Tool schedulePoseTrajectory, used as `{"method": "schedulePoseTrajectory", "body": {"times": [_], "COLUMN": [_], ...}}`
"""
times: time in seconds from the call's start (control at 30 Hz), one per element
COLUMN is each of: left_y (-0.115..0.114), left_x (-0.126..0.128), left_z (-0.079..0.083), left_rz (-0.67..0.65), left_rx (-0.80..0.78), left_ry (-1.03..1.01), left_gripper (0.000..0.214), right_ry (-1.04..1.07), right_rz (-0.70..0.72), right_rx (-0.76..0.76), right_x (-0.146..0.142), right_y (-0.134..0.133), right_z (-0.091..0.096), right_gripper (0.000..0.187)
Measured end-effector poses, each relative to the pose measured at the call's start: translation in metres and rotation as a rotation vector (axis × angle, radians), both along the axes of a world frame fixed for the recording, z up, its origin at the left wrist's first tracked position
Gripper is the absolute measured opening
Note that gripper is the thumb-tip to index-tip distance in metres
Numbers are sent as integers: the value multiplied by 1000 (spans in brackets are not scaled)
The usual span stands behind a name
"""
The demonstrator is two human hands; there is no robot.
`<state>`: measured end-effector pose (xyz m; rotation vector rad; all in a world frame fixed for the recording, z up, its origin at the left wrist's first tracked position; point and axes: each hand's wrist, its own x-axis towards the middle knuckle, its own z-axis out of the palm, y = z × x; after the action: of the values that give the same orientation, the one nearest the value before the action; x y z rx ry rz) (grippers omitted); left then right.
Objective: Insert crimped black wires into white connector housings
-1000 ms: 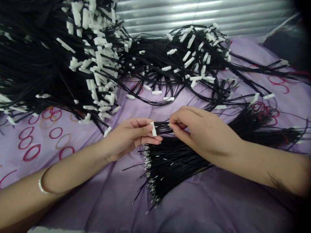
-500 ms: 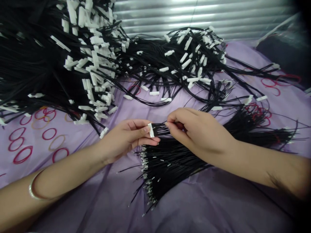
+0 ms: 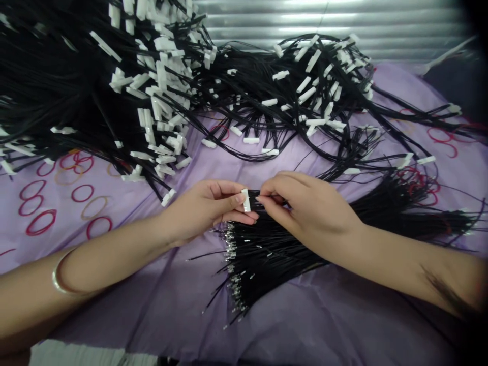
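Observation:
Between the thumb and fingers of my left hand (image 3: 213,206) is a small white connector housing (image 3: 246,200), held upright. Several thin black wires (image 3: 255,199) run from its right side to my right hand (image 3: 308,206). The thumb and fingertips of that hand pinch a wire close to the housing; the exact wire is partly hidden by the fingers. Beneath both hands lies a fanned bundle of loose black wires (image 3: 274,259), its silvery crimped terminals (image 3: 231,254) pointing left.
A large heap of black cables (image 3: 57,91) with white connectors rises at the left. More finished-looking cables (image 3: 259,96) lie along the back by a ribbed metal shutter (image 3: 343,20). Red rubber bands (image 3: 41,222) are scattered on the purple cloth (image 3: 183,295).
My right fingertips have come closer to the white connector housing, shortening the visible stretch of wire. The whole view has shifted slightly, showing a pale surface at the bottom left.

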<state>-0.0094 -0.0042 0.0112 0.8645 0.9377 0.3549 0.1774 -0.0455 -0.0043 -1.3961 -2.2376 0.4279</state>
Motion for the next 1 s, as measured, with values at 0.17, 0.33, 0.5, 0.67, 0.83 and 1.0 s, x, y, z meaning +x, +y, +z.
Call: {"method": "schedulePoseTrajectory", "body": {"times": [0.17,0.33,0.5,0.67,0.83,1.0], "left_y": [-2,0,4,5,6,6], "left_x": [-1,0,-2,-4,-4,-4], "left_z": [-4,-4,-5,-6,-5,-4], "left_rz": [-13,21,83,73,60,46], "left_rx": [42,-17,-81,-93,-94,-95], "left_ry": [-19,-81,-122,-144,-121,-62], "left_gripper": [11,15,16,16,14,12], "right_ry": [40,-64,-56,207,319,202], "right_rz": [27,76,269,289,246,94], "right_rx": [59,316,146,-65,-119,37], "right_x": [0,3,-5,-5,2,12], "right_y": [3,-9,-26,-25,-22,-12], "right_z": [-6,5,8,4,19,24], "right_gripper": [11,14,14,15,10,9]}}
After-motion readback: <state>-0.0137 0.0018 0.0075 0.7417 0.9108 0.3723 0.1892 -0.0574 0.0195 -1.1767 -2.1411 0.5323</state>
